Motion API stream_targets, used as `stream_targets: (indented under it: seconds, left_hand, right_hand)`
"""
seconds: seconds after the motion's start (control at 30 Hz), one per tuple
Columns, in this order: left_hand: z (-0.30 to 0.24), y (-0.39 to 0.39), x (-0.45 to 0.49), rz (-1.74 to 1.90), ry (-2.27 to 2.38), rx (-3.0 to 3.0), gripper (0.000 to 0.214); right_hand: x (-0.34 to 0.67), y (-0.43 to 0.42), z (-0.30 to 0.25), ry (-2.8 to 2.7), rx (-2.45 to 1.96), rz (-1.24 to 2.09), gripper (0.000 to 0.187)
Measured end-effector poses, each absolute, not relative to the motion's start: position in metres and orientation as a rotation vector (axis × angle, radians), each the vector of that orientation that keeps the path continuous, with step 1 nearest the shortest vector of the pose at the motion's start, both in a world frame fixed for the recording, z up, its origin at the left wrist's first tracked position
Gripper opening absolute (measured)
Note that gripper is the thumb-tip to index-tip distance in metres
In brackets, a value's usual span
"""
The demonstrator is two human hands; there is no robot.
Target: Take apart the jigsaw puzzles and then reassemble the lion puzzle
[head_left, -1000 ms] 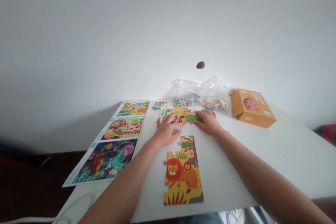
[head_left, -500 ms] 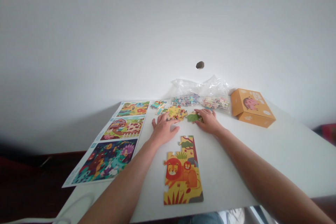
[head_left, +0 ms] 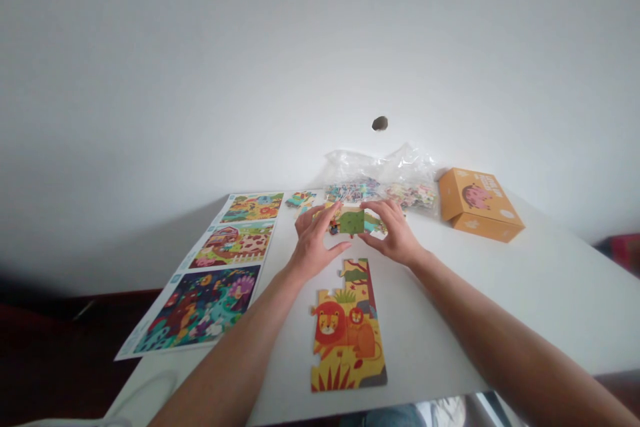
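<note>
My right hand (head_left: 393,232) grips a green puzzle piece (head_left: 352,221) by its right side, thumb below and fingertips above. The piece is raised over the loose pieces at the back of the table. On its other side is my left hand (head_left: 315,245), thumb and fingers apart; whether a fingertip touches the piece I cannot tell. Nearer to me lies a joined puzzle section (head_left: 349,340) showing two lions, with a narrower strip of tree at its top right. More loose pieces (head_left: 301,199) lie behind my left hand, partly hidden by it.
A printed picture sheet (head_left: 235,245) with three scenes lies on the left, overhanging the table (head_left: 430,340). Clear bags of puzzle pieces (head_left: 410,193) rest against the wall at the back. An orange box (head_left: 480,203) with a pig picture stands at the back right.
My right hand has lifted the green piece and brought it slightly left and upright between both hands. My left hand's fingers have risen and spread beside it.
</note>
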State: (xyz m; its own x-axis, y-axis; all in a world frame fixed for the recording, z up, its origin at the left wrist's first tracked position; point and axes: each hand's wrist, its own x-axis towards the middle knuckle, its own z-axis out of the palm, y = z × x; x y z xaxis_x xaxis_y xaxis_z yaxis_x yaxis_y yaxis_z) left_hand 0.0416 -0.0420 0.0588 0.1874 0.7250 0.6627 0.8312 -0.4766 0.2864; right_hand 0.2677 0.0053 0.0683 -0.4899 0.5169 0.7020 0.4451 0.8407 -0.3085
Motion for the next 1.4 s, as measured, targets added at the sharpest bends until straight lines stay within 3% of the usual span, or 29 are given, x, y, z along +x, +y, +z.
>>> stream_targets:
  seconds: [0.77,0.9,1.13,1.3,1.4]
  left_hand:
    - [0.063,-0.044,0.039,-1.241,-1.509,-2.218,0.056]
    - [0.062,-0.043,0.038,-1.235,-1.485,-2.211,0.051]
    - [0.061,-0.044,0.039,-1.212,-1.472,-2.239,0.053]
    - [0.063,-0.043,0.038,-1.23,-1.446,-2.273,0.052]
    - [0.062,-0.04,0.035,-1.248,-1.437,-2.285,0.036]
  right_hand:
    - [0.266,-0.001,0.071,-2.147,-0.714,0.204,0.056]
    - [0.265,-0.001,0.066,-2.049,-0.751,0.408,0.054]
    - [0.251,0.007,0.049,-1.655,-0.786,1.077,0.051]
    - [0.251,0.007,0.049,-1.587,-0.781,1.141,0.044]
    - [0.254,0.007,0.053,-1.586,-0.82,1.085,0.043]
